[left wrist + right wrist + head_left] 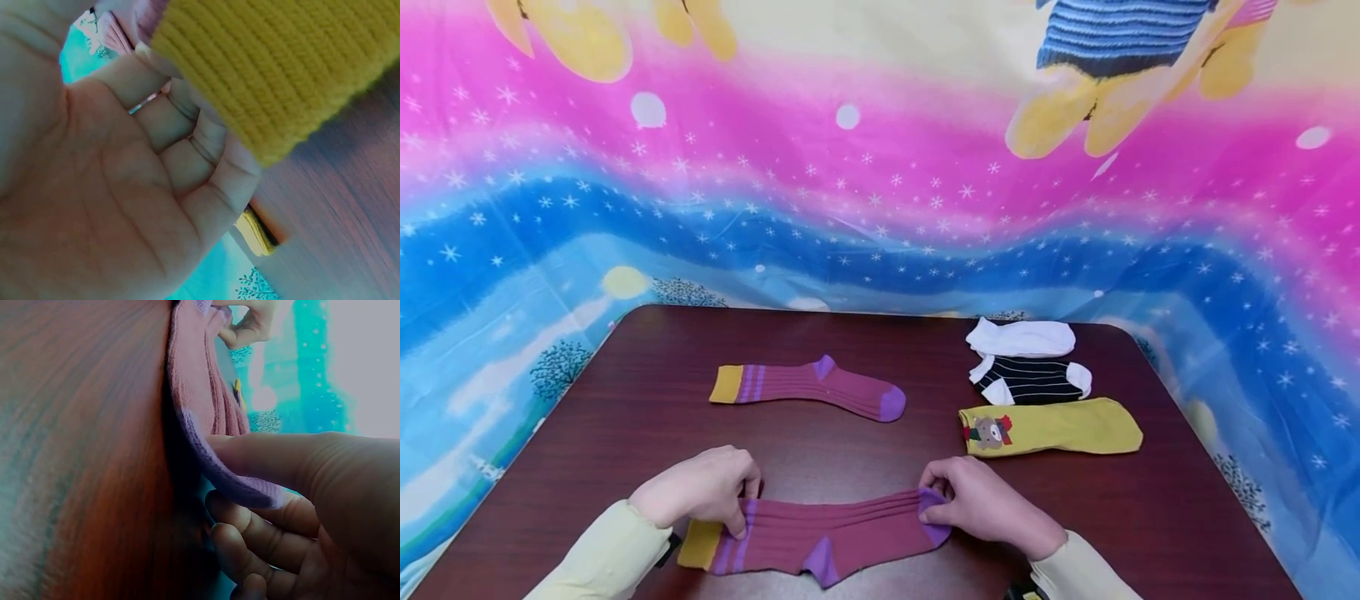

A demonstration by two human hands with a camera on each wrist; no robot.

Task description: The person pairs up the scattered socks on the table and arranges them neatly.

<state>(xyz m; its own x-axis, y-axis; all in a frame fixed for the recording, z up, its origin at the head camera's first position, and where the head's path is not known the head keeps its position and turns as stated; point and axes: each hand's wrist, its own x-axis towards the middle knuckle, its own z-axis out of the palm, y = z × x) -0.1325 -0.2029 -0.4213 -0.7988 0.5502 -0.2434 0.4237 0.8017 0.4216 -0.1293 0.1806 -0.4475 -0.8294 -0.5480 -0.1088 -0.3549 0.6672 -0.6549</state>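
A maroon sock (850, 529) with a yellow cuff and purple heel and toe is stretched sideways at the front of the table. My left hand (703, 492) pinches it by the purple stripes near the cuff. At the toe end, my right hand (981, 504) holds it between thumb and fingers. The yellow cuff (281, 69) fills the upper right of the left wrist view. In the right wrist view the purple toe (219, 465) lies between thumb and fingers, lifted off the tabletop. A matching maroon sock (805, 387) lies flat farther back.
At the back right of the dark brown table (625, 400) lie a white sock (1022, 338), a black striped sock (1033, 379) and a mustard sock (1067, 427) with an animal face, one in front of another. A patterned cloth (850, 208) hangs around the table's far and side edges.
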